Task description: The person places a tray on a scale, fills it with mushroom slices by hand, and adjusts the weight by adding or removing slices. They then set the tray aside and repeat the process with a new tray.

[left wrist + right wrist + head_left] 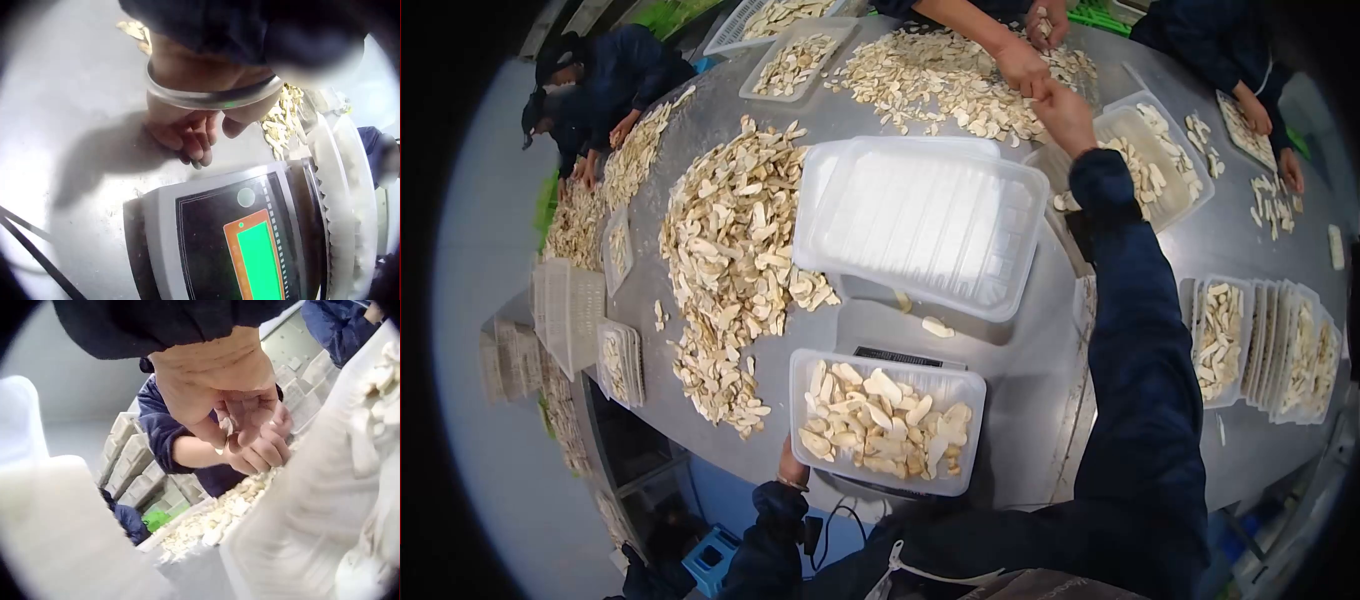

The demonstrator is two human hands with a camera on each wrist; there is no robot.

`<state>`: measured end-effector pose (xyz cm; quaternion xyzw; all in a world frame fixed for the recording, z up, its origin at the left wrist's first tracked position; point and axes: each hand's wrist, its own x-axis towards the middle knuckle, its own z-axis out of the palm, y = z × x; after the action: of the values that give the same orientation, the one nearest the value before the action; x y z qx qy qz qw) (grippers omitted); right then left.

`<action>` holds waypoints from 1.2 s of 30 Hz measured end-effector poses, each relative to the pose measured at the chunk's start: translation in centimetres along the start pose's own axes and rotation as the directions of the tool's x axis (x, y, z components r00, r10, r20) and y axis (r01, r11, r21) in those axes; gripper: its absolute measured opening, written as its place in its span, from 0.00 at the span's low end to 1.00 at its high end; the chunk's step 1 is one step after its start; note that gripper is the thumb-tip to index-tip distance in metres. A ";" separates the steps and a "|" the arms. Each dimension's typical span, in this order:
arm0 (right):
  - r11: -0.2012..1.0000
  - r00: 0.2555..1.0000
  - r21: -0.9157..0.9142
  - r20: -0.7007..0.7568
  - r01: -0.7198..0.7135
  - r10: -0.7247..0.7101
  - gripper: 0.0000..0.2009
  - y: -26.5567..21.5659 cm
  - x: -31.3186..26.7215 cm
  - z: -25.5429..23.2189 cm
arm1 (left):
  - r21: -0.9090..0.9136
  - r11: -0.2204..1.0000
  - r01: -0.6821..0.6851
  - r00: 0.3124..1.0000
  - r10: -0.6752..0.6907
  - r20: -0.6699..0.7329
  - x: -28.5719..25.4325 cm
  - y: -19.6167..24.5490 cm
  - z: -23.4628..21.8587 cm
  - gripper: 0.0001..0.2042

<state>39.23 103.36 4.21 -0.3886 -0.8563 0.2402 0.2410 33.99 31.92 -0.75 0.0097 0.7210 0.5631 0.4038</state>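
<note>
My right hand (1067,117) is stretched to the far side of the table, right at another person's hand (1022,68). In the right wrist view it pinches a pale mushroom slice (226,430) between thumb and fingers. My left hand (194,134) hangs loosely curled with nothing in it, beside a scale (212,231) with a lit green display. On that scale sits a clear plastic tray (890,480) of mushroom slices (880,415). Past it, stacked trays (930,220) stand tilted, and one loose slice (938,327) lies in front of them.
A big heap of mushroom slices (730,250) covers the table's left part, with another pile (920,80) at the far side. A part-filled tray (1185,205) stands by my right forearm. Upright filled trays (1270,345) line the right. Other people work around the table.
</note>
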 end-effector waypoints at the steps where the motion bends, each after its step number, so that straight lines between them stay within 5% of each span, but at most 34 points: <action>1: 0.983 0.987 0.125 -0.108 0.133 -0.119 0.13 0.5 -0.8 -0.7 | 0.133 0.989 -0.066 0.998 0.063 0.023 0.2 0.4 0.3 0.21; 2: 0.958 0.991 0.257 -0.077 0.128 -0.112 0.12 1.2 -1.6 -1.9 | 0.260 0.958 -0.121 0.993 0.114 0.045 0.0 0.5 0.4 0.21; 4: 0.818 0.989 0.558 -0.051 0.141 -0.136 0.09 -2.3 -6.2 -5.7 | 0.165 0.986 -0.023 0.999 0.015 0.052 0.5 0.6 0.3 0.20; 6: 0.782 0.991 0.618 0.029 0.088 -0.134 0.07 -6.1 -11.4 -9.6 | 0.416 0.903 -0.111 0.990 0.066 0.121 0.8 1.0 0.1 0.19; 8: 0.861 0.984 0.498 0.075 0.104 -0.162 0.05 -10.3 -16.3 -12.6 | -0.049 0.998 -0.035 0.998 0.038 0.059 0.8 1.1 1.6 0.18; 12: 0.928 0.860 0.362 0.442 0.090 -0.256 0.05 -16.3 -23.0 -14.1 | -0.005 0.997 0.070 0.997 -0.070 0.008 0.8 2.4 2.4 0.15; 14: 0.951 0.784 0.215 0.542 0.220 -0.304 0.09 -18.5 -24.7 -13.1 | -0.033 0.997 0.070 0.997 -0.069 0.030 1.3 2.0 2.3 0.13; 16: 0.945 0.790 0.138 0.520 0.298 -0.325 0.12 -20.7 -25.6 -11.1 | -0.055 0.996 0.077 0.996 -0.074 0.042 1.3 1.9 2.3 0.11; 18: 0.946 0.856 0.279 0.437 0.163 -0.277 0.14 -24.1 -25.1 -8.8 | -0.052 0.995 0.082 0.995 -0.078 0.069 1.6 2.1 2.2 0.10; 20: 0.629 0.932 0.759 0.085 0.169 -0.352 0.17 -28.4 -25.3 -7.0 | -0.030 0.996 0.085 0.991 -0.082 0.102 2.9 1.0 1.5 0.11; 22: 0.642 0.855 0.687 0.058 0.341 -0.516 0.21 -30.7 -24.6 -9.0 | -0.044 0.994 0.097 0.989 -0.091 0.119 2.9 0.7 1.2 0.13; 23: 0.526 0.856 0.848 0.226 0.062 -0.465 0.38 -33.2 -26.7 -12.5 | -0.019 0.992 0.124 0.985 -0.121 0.121 2.1 2.6 1.4 0.13; 24: 0.672 0.887 0.721 0.189 0.166 -0.421 0.29 -32.7 -27.4 -12.9 | 0.004 0.990 0.142 0.982 -0.141 0.124 1.9 3.7 1.4 0.13; 26: 0.879 0.927 0.366 0.098 0.305 -0.363 0.18 -29.3 -28.8 -13.7 | 0.018 0.999 -0.048 0.984 0.044 0.174 2.5 3.7 0.4 0.14; 28: 0.943 0.973 0.279 0.087 0.182 -0.214 0.16 -24.5 -31.6 -14.3 | -0.008 0.980 -0.200 0.959 0.197 0.206 2.7 4.3 -0.7 0.15; 30: 0.996 0.993 -0.026 0.077 -0.087 0.089 0.13 -21.4 -36.0 -14.6 | 0.039 0.965 -0.261 0.949 0.249 0.191 2.3 6.4 -1.0 0.16; 36: 0.826 0.877 0.306 0.077 -0.474 0.474 0.10 -17.3 -48.1 -9.5 | 0.101 0.909 -0.405 0.890 0.366 0.272 2.1 9.5 -0.1 0.19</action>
<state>63.40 57.80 11.04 -0.5454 -0.6831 0.4258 0.2336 28.33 36.31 5.84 0.2543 0.6903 0.5686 0.3682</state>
